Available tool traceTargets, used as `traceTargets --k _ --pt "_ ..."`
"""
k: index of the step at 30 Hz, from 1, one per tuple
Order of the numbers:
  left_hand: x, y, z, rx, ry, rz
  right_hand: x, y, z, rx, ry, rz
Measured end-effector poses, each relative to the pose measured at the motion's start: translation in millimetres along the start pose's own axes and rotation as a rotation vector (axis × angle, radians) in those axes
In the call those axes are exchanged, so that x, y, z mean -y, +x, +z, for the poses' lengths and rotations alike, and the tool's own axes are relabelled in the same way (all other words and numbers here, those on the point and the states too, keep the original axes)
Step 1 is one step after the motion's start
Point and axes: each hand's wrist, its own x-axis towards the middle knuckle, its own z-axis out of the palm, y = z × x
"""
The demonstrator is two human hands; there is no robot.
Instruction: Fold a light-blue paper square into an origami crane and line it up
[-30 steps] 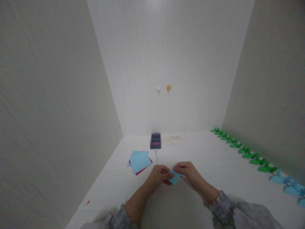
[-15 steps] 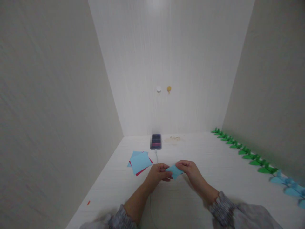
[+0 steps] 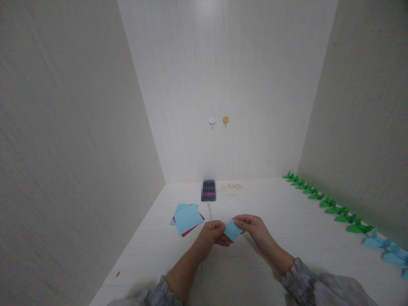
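Note:
Between my two hands is a small folded piece of light blue paper point(image 3: 233, 231), held just above the white table. My left hand point(image 3: 214, 234) pinches its left side, thumb on top and fingers curled beneath. My right hand point(image 3: 250, 224) grips the upper right edge between thumb and fingers. Part of the paper is hidden by my fingers. To the left of my hands lies a loose stack of square paper sheets point(image 3: 188, 219), light blue on top with red edges showing below.
Along the right wall runs a row of folded green paper figures point(image 3: 331, 209), then light blue ones point(image 3: 387, 250) nearer me. A blurred-out phone-like device point(image 3: 208, 191) with a white cable point(image 3: 209, 211) stands at the back. A small orange-red scrap point(image 3: 117, 274) lies at left.
My left thumb has drawn back toward the paper's left edge, leaving more of its face showing. The paper has tilted slightly; my right hand keeps its hold.

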Motion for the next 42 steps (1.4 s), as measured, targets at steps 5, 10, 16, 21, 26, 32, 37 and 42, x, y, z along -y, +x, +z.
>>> traceTargets --k 5,10,16,21,26,32,37,42 --pt "-5 -2 2.8 0.011 -0.057 0.003 1 3 -4 -0.053 -0.009 -0.017" --pt "-11 -4 5.6 -0.051 -0.031 0.116 -1 3 -5 -0.065 0.005 -0.046" --pt "-10 -3 5.3 -0.077 -0.010 0.148 -2 2 -3 -0.049 0.007 -0.069" --pt "-12 -5 5.5 -0.099 0.006 0.147 2 -1 -3 -0.041 -0.023 -0.073" --pt "-12 -6 6.5 -0.126 0.005 0.147 1 -1 -3 -0.041 -0.034 -0.074" --pt "-11 -6 6.2 -0.142 -0.007 0.130 2 -1 -3 -0.047 -0.048 -0.084" --pt "-10 -4 3.4 -0.112 -0.037 0.138 3 -1 -2 -0.048 -0.035 -0.081" --pt "-13 -6 3.2 -0.107 -0.084 0.121 2 -1 -3 -0.070 -0.043 -0.086"
